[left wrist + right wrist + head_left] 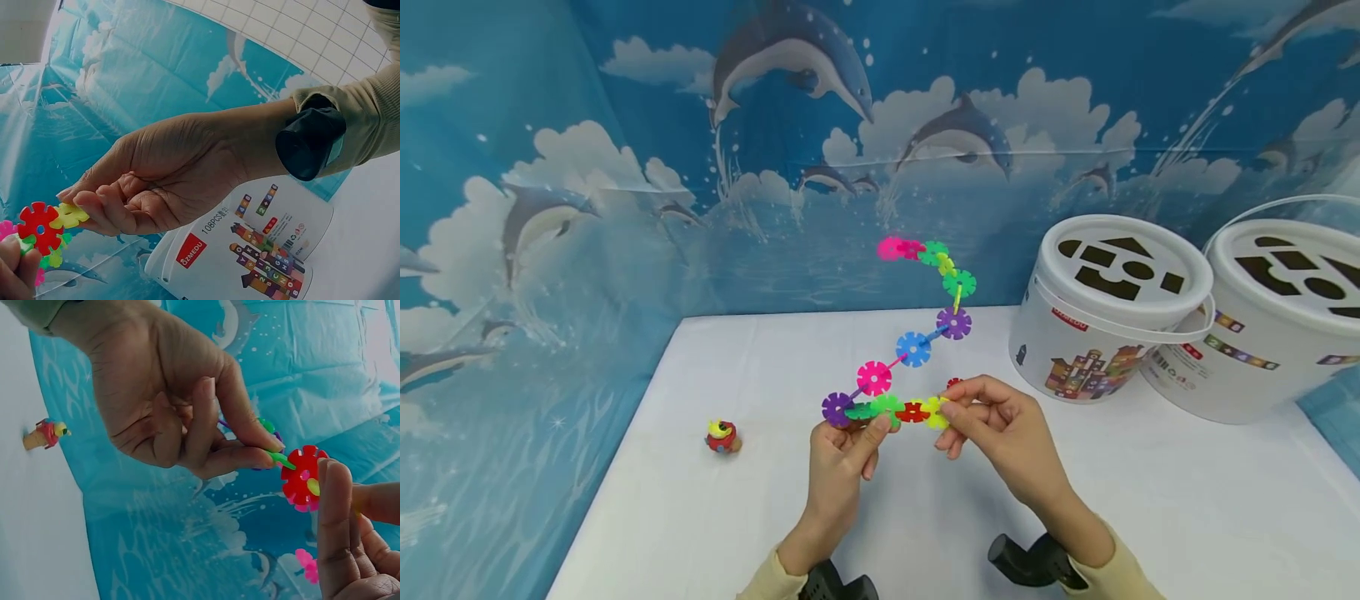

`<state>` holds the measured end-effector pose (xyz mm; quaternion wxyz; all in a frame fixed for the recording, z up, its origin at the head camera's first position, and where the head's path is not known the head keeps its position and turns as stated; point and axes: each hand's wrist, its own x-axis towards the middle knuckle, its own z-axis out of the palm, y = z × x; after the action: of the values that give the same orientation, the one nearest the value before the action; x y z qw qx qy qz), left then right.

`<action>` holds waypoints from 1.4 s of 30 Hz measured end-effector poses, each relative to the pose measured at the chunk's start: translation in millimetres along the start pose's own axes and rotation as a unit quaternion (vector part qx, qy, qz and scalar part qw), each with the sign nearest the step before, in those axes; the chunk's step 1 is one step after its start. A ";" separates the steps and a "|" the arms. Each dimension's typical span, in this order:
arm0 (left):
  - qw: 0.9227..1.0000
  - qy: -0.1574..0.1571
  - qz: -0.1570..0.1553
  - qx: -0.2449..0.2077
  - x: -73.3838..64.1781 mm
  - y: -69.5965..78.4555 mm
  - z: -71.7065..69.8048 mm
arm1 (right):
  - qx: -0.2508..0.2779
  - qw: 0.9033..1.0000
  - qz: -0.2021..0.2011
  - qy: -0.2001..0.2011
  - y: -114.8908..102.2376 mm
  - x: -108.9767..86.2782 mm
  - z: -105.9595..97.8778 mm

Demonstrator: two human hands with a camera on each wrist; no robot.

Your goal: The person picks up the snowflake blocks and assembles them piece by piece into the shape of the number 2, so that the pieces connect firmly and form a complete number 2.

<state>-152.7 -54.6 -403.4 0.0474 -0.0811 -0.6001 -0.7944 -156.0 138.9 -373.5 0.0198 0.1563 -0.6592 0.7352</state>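
A chain of notched plastic snowflake discs (913,349) in several colours curves up and back above the white table. My left hand (838,471) pinches a green disc (887,406) near the chain's front end between thumb and finger. At the end of the chain, my right hand (1011,433) pinches a yellow disc (934,413). A red disc (913,412) joins the green and yellow ones. Behind the right fingers, another red disc (954,382) peeks out; whether it is joined to the yellow one is hidden. The left wrist view shows the yellow disc (70,215) slotted against the red.
Two white buckets (1108,308) with shape-cut lids stand at the right back of the table (760,517). A small red and yellow toy figure (722,437) sits on the left. A blue dolphin-print cloth (760,258) hangs behind.
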 end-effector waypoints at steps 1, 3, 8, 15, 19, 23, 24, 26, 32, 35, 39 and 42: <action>1.000 0.005 -0.008 -0.002 -1.5 -0.6 0.4 | 0.005 1.000 0.008 -0.002 0.6 -1.3 -0.5; 1.000 0.013 -0.024 -0.006 -4.2 -2.1 0.8 | 0.014 1.000 0.014 -0.008 1.9 -3.5 -1.2; 0.999 0.020 -0.030 -0.013 -4.2 -2.5 3.3 | 0.013 1.000 -0.007 -0.015 3.2 -3.0 -1.5; 0.999 0.019 -0.037 -0.021 -1.1 -3.7 6.0 | 0.005 0.998 -0.059 -0.020 3.9 -1.5 -1.4; 0.998 0.020 -0.053 -0.024 -0.6 -5.1 7.1 | 0.004 0.997 -0.079 -0.021 3.8 -1.8 -2.1; 0.998 0.022 -0.059 -0.023 0.0 -5.3 6.7 | 0.008 0.996 -0.090 -0.022 5.3 -0.8 -2.1; 0.998 0.022 -0.058 -0.023 0.2 -5.6 6.5 | 0.008 0.996 -0.090 -0.022 5.7 -0.5 -2.3; 0.998 0.019 -0.059 -0.024 0.7 -6.3 6.0 | 0.009 0.996 -0.090 -0.021 6.4 0.1 -2.5; 0.997 0.017 -0.067 -0.025 2.5 -8.4 5.6 | 0.007 0.997 -0.077 -0.015 6.7 0.3 -2.7; 0.997 0.021 -0.072 -0.025 2.4 -8.9 5.7 | -0.001 0.998 -0.069 -0.010 6.4 0.4 -2.2; 0.997 0.021 -0.071 -0.024 2.4 -8.2 6.1 | -0.009 0.998 -0.067 -0.006 5.9 1.2 -2.2; 0.998 0.017 -0.061 -0.020 2.3 -7.4 6.0 | -0.013 0.997 -0.075 -0.008 5.4 2.2 -2.8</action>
<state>-155.8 -46.8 -408.4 0.0075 -0.0314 -0.5871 -0.8089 -160.0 140.5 -378.4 0.0712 0.2108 -0.6551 0.7220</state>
